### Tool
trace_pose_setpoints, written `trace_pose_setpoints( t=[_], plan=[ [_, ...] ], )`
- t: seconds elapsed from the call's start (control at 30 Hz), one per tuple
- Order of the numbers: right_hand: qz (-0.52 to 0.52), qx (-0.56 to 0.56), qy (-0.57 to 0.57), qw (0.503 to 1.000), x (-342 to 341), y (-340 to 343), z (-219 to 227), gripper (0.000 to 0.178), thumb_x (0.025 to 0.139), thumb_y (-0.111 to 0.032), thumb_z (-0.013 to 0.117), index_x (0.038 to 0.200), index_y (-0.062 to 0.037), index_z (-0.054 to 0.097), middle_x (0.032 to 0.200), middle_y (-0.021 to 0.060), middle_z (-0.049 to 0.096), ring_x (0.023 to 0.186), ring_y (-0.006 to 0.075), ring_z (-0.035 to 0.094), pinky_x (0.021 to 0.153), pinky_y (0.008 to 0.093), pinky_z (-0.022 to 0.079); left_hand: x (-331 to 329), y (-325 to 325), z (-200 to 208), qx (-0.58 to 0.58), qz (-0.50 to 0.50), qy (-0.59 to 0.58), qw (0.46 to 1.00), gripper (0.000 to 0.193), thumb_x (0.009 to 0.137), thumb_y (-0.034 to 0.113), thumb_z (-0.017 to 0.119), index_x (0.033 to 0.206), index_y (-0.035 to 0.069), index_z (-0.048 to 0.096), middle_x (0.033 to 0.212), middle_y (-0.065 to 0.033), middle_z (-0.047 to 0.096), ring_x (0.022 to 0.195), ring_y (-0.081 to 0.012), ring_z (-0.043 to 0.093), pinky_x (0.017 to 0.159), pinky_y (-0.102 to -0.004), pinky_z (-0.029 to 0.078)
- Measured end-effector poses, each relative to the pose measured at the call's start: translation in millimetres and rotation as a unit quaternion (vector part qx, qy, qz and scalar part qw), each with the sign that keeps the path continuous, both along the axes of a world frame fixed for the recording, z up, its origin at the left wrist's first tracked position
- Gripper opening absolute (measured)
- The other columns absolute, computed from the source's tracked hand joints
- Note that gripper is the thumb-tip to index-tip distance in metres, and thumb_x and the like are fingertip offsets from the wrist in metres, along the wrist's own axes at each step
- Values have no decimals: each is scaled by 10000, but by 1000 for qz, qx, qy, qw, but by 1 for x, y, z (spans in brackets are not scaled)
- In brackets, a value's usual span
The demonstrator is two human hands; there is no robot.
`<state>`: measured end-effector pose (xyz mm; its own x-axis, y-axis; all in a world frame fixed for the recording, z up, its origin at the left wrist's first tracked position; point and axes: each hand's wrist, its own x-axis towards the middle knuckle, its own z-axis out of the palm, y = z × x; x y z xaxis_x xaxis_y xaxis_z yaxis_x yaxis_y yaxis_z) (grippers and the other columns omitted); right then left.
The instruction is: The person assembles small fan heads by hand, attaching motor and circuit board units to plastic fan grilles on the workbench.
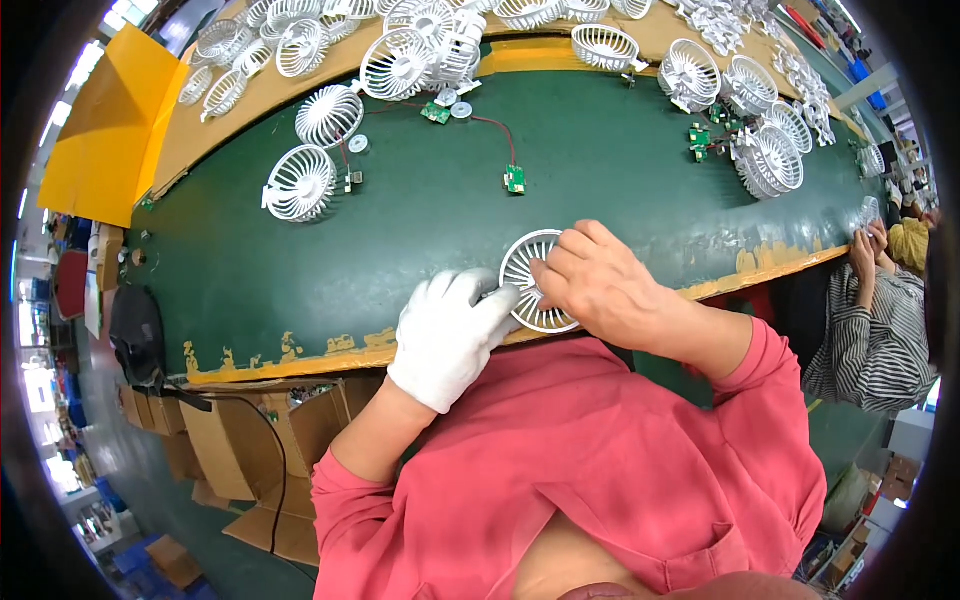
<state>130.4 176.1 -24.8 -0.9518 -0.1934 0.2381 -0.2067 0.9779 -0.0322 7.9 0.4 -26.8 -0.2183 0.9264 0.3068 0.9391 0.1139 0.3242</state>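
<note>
A round white plastic fan grille (520, 262) with radial ribs rests at the table's near edge, in front of my body. My left hand (440, 335), in a white glove, grips its left side, with the fingertips reaching over the rim. Bare and curled, my right hand (605, 285) comes in from the right. Its thumb and fingers are pinched together over the middle of the grille. Whatever lies between those fingertips is hidden from view.
White grilles (300, 183) with wired parts lie on the green table (420, 210), near a small green circuit board (514, 180) on a red wire. More grilles (768, 160) stand right. A yellow board (100, 130) rises left. A co-worker in a striped sleeve (870, 340) sits right.
</note>
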Motion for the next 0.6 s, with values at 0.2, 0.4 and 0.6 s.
trace_pose_setpoints(
  t=[0.2,0.4,0.6],
  plan=[
    [16,-72,28,997,-6,7,-1,332,669,-233,726,917,-33,629,720,34,520,768,204,512,781,372,395,-7,-2,3,-15,6,-56,998,295,706,196,738,987,162,658,975,-41,604,881,-250,576,747,-356,483],
    [6,-124,-36,992,-7,18,11,360,677,-257,746,984,-98,648,750,36,557,802,200,541,785,366,378,-50,19,39,43,26,-239,970,294,745,150,689,1013,35,653,997,-126,620,864,-243,609,771,-334,489],
    [-189,-303,5,934,-43,84,44,460,837,-134,645,1268,-54,505,704,103,596,619,206,579,597,317,464,-108,88,14,25,70,-183,980,318,853,231,595,1119,57,603,1003,-158,627,925,-301,611,818,-368,474]
  ],
)
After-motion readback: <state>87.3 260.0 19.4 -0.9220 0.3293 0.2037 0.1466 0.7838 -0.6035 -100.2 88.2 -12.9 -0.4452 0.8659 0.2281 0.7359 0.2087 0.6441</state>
